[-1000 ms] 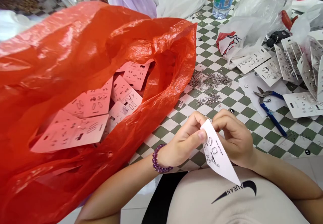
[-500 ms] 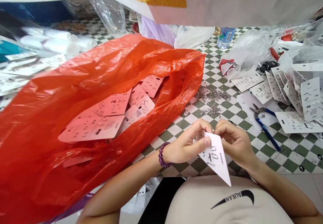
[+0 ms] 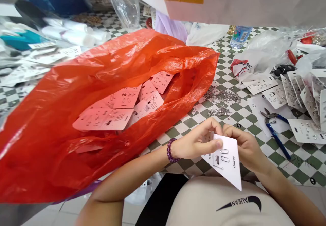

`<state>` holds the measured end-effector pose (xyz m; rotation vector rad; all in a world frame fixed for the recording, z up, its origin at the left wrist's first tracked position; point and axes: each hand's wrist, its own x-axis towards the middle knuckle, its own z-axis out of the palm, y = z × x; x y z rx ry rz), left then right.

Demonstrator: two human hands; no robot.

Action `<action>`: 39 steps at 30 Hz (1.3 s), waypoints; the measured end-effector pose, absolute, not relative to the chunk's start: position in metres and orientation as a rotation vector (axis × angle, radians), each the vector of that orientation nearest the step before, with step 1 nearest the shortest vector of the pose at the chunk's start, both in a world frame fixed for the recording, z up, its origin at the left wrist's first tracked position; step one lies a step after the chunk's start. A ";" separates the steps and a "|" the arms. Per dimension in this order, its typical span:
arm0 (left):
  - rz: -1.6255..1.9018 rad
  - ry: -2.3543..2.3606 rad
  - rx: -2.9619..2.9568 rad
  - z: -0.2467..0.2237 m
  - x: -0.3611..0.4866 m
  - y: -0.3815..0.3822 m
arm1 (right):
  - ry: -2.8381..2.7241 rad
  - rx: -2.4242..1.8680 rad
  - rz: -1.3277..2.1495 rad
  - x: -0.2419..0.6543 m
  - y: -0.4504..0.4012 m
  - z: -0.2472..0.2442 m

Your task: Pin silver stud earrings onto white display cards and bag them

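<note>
A white earring card (image 3: 229, 161) with small metal pieces on its face hangs tilted above the table's front edge. My left hand (image 3: 197, 141), with a purple bead bracelet at the wrist, pinches the card, thumb on its front. Behind the card's upper edge is my right hand (image 3: 246, 148), its fingers curled in near the left fingertips; what they hold is hidden. Left of my hands lies a large open red plastic bag (image 3: 142, 144) with several cards (image 3: 107, 119) inside. Small silver pieces (image 3: 221, 97) are heaped on the checkered table just beyond my hands.
Blue-handled pliers (image 3: 277, 137) lie on white paper at the right, beside several upright and flat cards (image 3: 305, 131). Clear plastic bags (image 3: 270, 46) and a water bottle (image 3: 240, 35) stand farther back. White rolls (image 3: 73, 32) and more cards are at the far left.
The whole view has shifted, so the bag, table items and hands appear farther right. The card's printed face is turned slightly more toward the camera. My left hand still pinches it.
</note>
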<state>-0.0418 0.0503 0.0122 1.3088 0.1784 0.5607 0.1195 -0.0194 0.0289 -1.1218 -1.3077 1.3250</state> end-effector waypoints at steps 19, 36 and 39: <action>1.025 0.201 2.293 0.014 -0.047 0.042 | -1.561 -1.294 1.249 0.137 -0.035 0.051; 1.052 0.159 2.370 0.011 -0.045 0.040 | -1.647 -1.306 1.294 0.138 -0.032 0.052; 1.064 0.227 2.355 0.011 -0.045 0.045 | -1.650 -1.350 1.091 0.138 -0.031 0.050</action>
